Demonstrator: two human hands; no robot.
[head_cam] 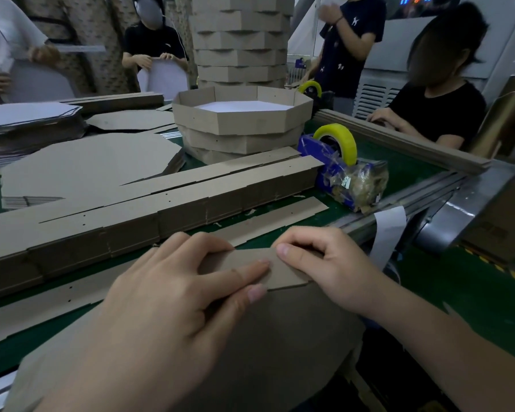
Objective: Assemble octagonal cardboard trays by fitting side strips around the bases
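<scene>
A brown octagonal cardboard base (280, 337) lies at the table's near edge under my hands. A side strip (283, 270) stands folded along its far edge. My left hand (173, 292) pinches the strip, thumb under its lower edge and fingers laid over its face. My right hand (318, 266) grips the strip's right end with curled fingers. A long pile of flat side strips (167, 200) runs across the table just beyond. Finished octagonal trays (241, 123) are stacked further back, the top one with a white floor.
A blue tape dispenser with a yellow roll (336, 162) stands at the right. Flat octagonal bases (87, 165) are piled at the left. A tall tower of trays (241, 40) rises behind. Several people work around the green table (399, 165). A loose strip (277, 217) lies near my hands.
</scene>
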